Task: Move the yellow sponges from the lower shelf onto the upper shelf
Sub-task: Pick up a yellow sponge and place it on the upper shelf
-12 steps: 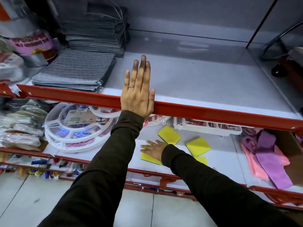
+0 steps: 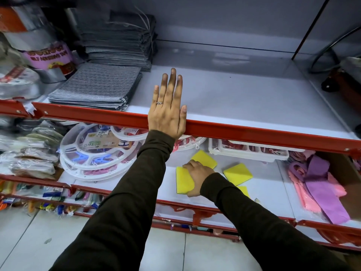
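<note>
Several yellow sponges lie on the white lower shelf (image 2: pixel 269 194). My right hand (image 2: pixel 197 176) grips one yellow sponge (image 2: pixel 183 179), tilted up off the shelf board. Behind that hand lies a second sponge (image 2: pixel 205 158), and a third sponge (image 2: pixel 237 174) rests to the right. A corner of another sponge (image 2: pixel 244 190) shows beside my right sleeve. My left hand (image 2: pixel 168 108) lies flat, fingers together, on the front of the upper shelf (image 2: pixel 244 102), across its red edge rail (image 2: pixel 254 133).
Stacks of grey cloths (image 2: pixel 97 87) fill the upper shelf's left part. White round peg hangers (image 2: pixel 93 151) and a white tray (image 2: pixel 248 151) sit at the back of the lower shelf. Pink and purple cloths (image 2: pixel 316 182) lie at its right.
My right hand has closed around the left sponge and tipped it up from lying flat. My left hand stays on the upper shelf.
</note>
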Motion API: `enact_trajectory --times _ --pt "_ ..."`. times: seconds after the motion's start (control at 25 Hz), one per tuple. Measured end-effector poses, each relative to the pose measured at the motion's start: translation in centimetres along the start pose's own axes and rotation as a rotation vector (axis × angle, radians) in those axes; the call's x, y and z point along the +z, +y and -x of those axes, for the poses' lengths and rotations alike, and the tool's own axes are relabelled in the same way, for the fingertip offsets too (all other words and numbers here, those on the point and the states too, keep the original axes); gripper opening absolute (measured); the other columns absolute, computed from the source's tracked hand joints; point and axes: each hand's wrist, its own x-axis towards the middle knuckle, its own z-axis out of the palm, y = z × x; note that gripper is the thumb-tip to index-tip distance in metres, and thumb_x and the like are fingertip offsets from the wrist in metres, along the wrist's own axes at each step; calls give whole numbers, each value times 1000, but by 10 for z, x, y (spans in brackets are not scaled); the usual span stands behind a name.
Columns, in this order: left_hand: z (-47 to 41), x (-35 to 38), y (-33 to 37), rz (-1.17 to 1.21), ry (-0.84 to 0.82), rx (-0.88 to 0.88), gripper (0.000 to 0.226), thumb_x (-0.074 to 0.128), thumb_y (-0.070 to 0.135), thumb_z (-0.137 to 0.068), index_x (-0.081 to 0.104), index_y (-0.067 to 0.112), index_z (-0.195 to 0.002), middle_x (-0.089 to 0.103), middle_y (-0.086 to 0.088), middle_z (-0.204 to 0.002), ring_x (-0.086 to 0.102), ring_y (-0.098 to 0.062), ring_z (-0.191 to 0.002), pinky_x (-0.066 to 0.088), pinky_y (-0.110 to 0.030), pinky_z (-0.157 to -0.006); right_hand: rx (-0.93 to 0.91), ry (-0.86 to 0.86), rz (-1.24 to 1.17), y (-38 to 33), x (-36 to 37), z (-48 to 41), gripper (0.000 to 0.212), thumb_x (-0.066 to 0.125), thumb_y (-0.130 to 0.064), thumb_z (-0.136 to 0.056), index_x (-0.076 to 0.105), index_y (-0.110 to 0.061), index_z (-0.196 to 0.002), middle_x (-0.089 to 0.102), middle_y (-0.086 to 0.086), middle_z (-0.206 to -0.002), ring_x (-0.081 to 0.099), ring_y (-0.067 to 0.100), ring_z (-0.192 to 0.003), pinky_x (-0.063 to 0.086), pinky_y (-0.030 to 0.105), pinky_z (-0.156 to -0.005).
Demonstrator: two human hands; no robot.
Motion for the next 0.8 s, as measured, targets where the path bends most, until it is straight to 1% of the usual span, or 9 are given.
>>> enact_trajectory --times 0.08,0.32,0.48,0.6,0.8 --pt "0 -3 1 2 -6 -3 64 19 36 -104 23 2 -159 26 -20 -165 19 -34 -155 7 -42 -130 19 52 -72 -4 -18 20 108 79 -56 -53 32 -18 -143 39 6 -140 42 25 -129 49 41 -98" --pt "0 -10 3 2 -12 -19 65 28 31 -101 22 0 -158 25 -21 -166 20 -34 -155 3 -38 -130 17 213 -124 -18 -79 91 108 78 -56 -52 33 -15 -142 40 5 -132 42 25 -123 49 38 -97" --pt "0 -13 5 15 -13 -24 65 26 30 -101 24 -1 -158 26 -20 -166 21 -33 -155 2 -38 -130 17 315 -116 -19 -132 134 105 78 -54 -54 34 -17 -142 40 4 -131 43 23 -123 44 35 -103" --pt "-1 -13 4 26 -23 -32 65 23 31 -102 24 -1 -158 25 -20 -166 20 -33 -156 2 -38 -130 20 420 -96 -18 -174 148 103 78 -52 -55 36 -18 -142 42 4 -130 45 22 -121 44 32 -101" --pt "-3 -14 3 55 -38 -41 65 24 30 -102 25 -2 -158 23 -20 -166 19 -33 -156 3 -39 -130 58 574 -73 4 -231 132 104 73 -56 -55 34 -20 -144 41 5 -134 42 25 -127 45 42 -101"
